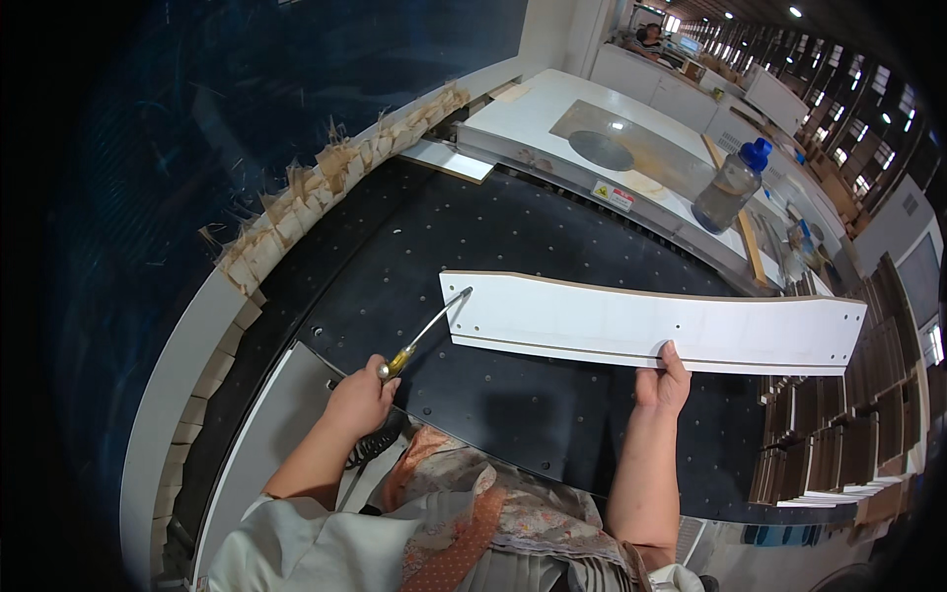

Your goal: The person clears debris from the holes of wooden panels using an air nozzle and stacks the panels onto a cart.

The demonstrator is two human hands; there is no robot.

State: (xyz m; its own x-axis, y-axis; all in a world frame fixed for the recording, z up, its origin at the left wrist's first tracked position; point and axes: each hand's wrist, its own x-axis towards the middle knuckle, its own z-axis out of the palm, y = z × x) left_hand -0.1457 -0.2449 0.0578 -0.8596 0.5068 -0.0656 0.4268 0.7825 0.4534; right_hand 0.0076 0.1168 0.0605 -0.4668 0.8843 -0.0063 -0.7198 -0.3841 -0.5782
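My left hand is closed round the yellow handle of an air blow gun with a long thin metal nozzle. The nozzle's dark tip lies over the left end of a long white panel, near its small drilled holes; I cannot tell whether it touches. My right hand grips the panel's lower edge, right of its middle, thumb on the white face. The panel is held above a black work table, has brown edges and a groove along its near side. A coiled black hose hangs below my left hand.
A white machine bed with a blue-capped bottle stands beyond the table. Stacked panels line the right side. Ragged tan strips edge a dark glossy cover at left. Another person is far back.
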